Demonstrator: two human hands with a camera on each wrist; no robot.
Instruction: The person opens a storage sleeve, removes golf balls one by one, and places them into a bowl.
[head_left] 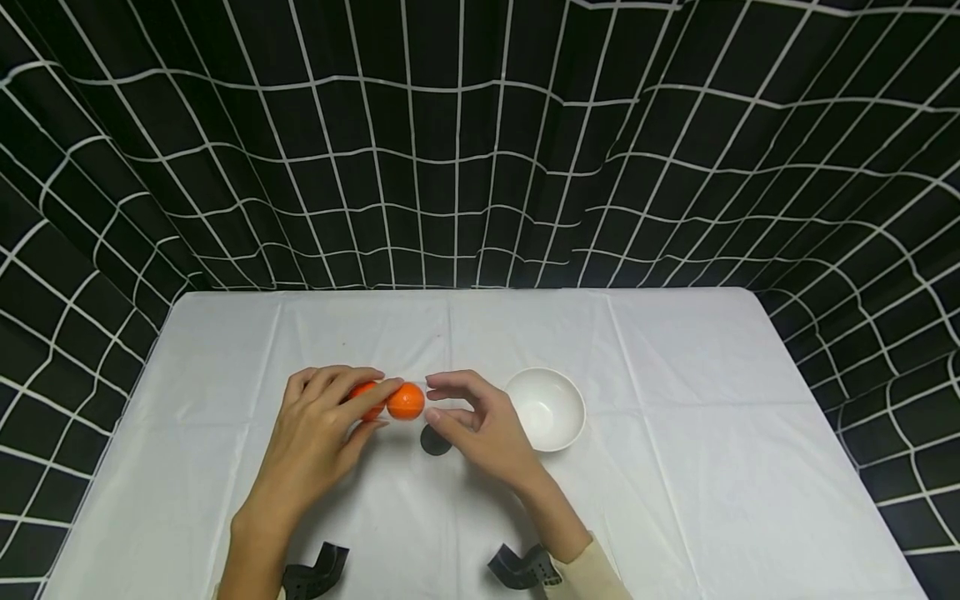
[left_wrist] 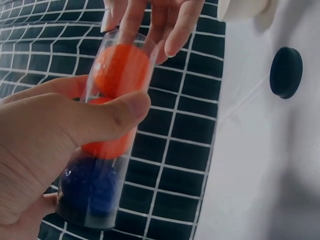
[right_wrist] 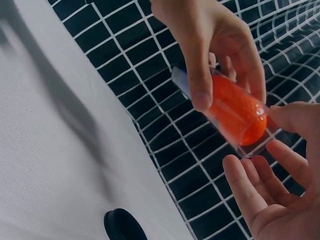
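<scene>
My left hand (head_left: pixel 318 429) grips a clear tube (left_wrist: pixel 107 217) around its middle, with the thumb across the near side. Inside the tube, the left wrist view shows an orange ball (left_wrist: pixel 121 70) by the mouth, a second orange ball (left_wrist: pixel 107 147) partly behind the thumb, and a dark blue ball (left_wrist: pixel 90 186) at the far end. By the tube's mouth is my right hand (head_left: pixel 487 425), its fingers loosely bent and spread around the rim. Whether its fingertips touch the rim I cannot tell. Below the hands, a round black cap (head_left: pixel 435 441) lies on the table.
A white bowl (head_left: pixel 547 408) stands on the table just right of my right hand. White cloth covers the table (head_left: pixel 712 467). Behind and at both sides hangs a black curtain (head_left: pixel 480 183) with a white grid.
</scene>
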